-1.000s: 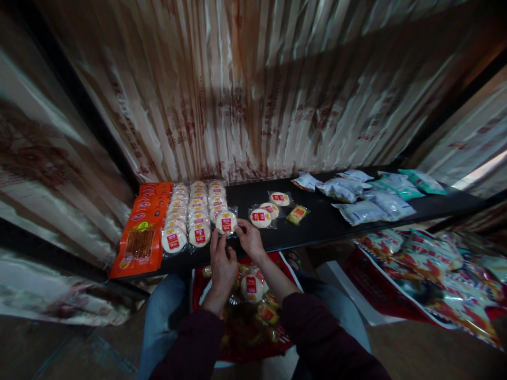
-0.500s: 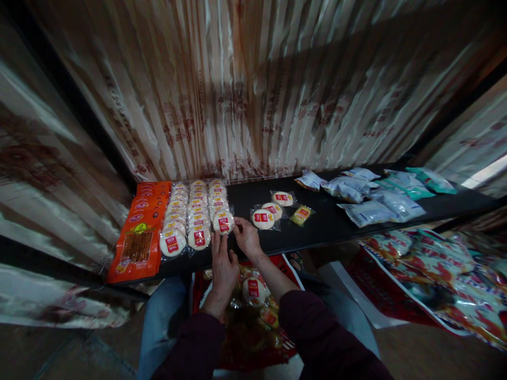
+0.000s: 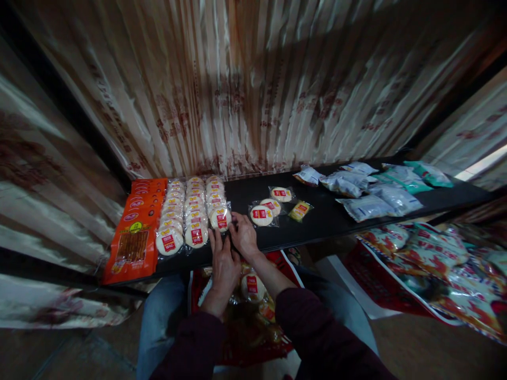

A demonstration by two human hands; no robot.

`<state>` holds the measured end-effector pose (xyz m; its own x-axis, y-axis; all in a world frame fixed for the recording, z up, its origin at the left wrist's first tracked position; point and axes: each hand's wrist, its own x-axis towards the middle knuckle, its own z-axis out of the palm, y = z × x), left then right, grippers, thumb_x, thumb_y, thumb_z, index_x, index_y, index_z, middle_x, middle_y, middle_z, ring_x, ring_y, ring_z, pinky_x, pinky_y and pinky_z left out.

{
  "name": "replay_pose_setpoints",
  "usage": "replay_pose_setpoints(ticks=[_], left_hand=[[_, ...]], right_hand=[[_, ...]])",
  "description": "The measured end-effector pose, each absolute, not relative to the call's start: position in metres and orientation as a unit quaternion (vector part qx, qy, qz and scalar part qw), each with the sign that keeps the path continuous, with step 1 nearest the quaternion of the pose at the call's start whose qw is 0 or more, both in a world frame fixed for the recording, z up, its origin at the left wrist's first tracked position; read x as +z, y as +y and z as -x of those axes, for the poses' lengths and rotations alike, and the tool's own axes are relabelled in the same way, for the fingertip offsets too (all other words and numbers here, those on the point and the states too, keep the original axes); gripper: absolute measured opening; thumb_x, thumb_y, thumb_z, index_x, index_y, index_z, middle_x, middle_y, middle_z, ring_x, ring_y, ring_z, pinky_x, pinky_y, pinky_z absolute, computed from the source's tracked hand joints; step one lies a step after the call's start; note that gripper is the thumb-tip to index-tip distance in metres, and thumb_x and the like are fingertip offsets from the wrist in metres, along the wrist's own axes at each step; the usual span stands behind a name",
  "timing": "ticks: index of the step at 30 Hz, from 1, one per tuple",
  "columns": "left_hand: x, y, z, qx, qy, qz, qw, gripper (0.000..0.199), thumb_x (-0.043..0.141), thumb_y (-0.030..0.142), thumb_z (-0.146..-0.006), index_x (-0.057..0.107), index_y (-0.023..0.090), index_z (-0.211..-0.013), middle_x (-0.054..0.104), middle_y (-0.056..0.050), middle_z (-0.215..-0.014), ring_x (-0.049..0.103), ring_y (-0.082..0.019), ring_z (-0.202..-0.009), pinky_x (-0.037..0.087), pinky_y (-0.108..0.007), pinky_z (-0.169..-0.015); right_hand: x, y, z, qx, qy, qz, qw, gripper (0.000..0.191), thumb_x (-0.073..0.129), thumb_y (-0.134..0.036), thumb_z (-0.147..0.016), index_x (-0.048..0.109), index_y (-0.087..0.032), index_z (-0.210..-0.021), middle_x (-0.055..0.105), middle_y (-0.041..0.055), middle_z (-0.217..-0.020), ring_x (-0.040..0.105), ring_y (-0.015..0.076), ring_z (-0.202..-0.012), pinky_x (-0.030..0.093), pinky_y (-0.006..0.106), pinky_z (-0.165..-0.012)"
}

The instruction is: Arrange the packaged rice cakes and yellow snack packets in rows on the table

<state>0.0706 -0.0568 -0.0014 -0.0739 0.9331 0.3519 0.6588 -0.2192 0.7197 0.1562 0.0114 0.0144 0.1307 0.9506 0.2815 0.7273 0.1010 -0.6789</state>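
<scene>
The front wrapped rice cracker (image 3: 220, 218), round and white with a red label, lies at the near end of the third overlapping row. Against its lower edge rest the stretched-out fingertips of my left hand (image 3: 224, 266). My right hand (image 3: 244, 235) pinches the clear wrapper at its right edge, though the fingertips are partly hidden. Two more rows of wrapped rice crackers (image 3: 196, 235) stand just left of it. Between my knees is an open red bag (image 3: 291, 264), holding another wrapped cracker (image 3: 252, 285) and other packets.
Orange snack packets (image 3: 132, 232) overlap at the left of the black shelf (image 3: 273, 240). Loose crackers (image 3: 261, 215) and a small yellow packet (image 3: 300, 210) lie right of my hands. Silvery packets (image 3: 366, 207) sit farther right, above a bag of colourful packets (image 3: 435, 253). Patterned curtain (image 3: 237, 105) hangs behind.
Both hands stay at the front cracker, which sits slightly closer in line with its row. The right fingers have shifted a little along its edge. The whole view has moved slightly.
</scene>
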Motion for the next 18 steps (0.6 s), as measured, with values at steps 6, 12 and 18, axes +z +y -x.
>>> replay_pose_setpoints(ticks=[6,12,18], left_hand=[[-0.0006,-0.057,-0.0719,0.427,0.59,-0.667,0.156,0.052,0.045,0.002,-0.072,0.06,0.008,-0.122,0.033,-0.016,-0.152,0.007,-0.03,-0.145,0.022,-0.052,-0.117],[-0.0012,-0.054,-0.0703,0.42,0.591,-0.668,0.166,0.057,0.045,0.003,-0.072,0.056,0.008,-0.127,0.032,-0.016,-0.152,0.009,-0.031,-0.145,0.024,-0.052,-0.116],[0.0015,-0.0552,-0.0703,0.408,0.593,-0.675,0.161,0.056,0.045,0.002,-0.071,0.058,0.008,-0.125,0.032,-0.016,-0.152,0.006,-0.031,-0.145,0.022,-0.053,-0.117]], right_hand=[[0.0137,0.0112,-0.1559,0.168,-0.64,0.651,0.372,0.04,0.051,-0.016,-0.082,0.056,-0.021,-0.122,0.062,0.0067,-0.104,0.061,0.0166,-0.083,0.05,0.03,-0.078],[0.0122,0.0122,-0.1562,0.164,-0.643,0.653,0.365,0.04,0.052,-0.017,-0.082,0.057,-0.021,-0.121,0.063,0.0062,-0.103,0.061,0.0164,-0.083,0.05,0.029,-0.078],[0.0142,0.0108,-0.1569,0.169,-0.647,0.648,0.365,0.037,0.052,-0.017,-0.083,0.059,-0.02,-0.119,0.063,0.0075,-0.105,0.061,0.0167,-0.084,0.05,0.029,-0.081]])
